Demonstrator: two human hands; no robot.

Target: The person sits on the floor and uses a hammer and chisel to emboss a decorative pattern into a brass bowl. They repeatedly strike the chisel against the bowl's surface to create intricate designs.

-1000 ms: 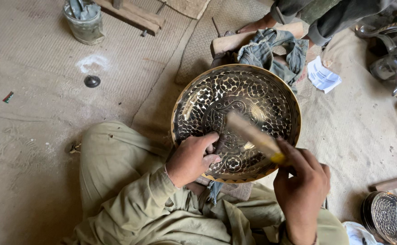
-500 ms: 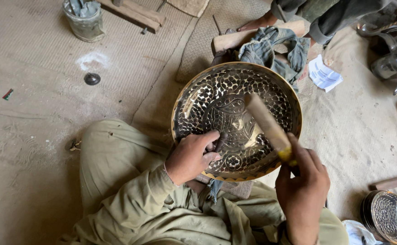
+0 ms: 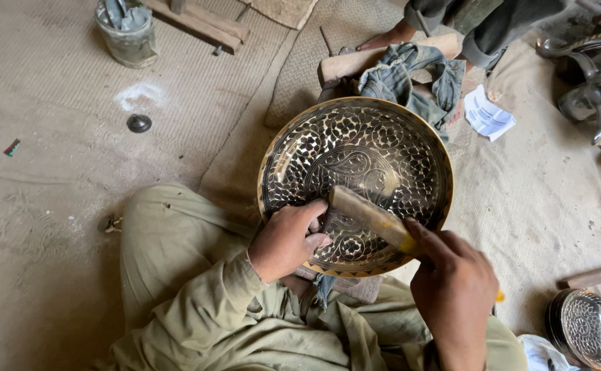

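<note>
Seen from the head camera: engraved brass tray propped on the lap, rim steadied by left hand, fingers curled onto its lower edge. Right hand closed around a wooden mallet, head touching the tray's patterned face. Crumpled blue-grey cloth just beyond.

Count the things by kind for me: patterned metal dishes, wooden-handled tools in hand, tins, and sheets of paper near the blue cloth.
Patterned metal dishes: 2, the large dish under the left hand and a small dish at lower right.
Wooden-handled tool in the right hand: 1
Tin: 1
Paper: 1
Total: 5
</note>
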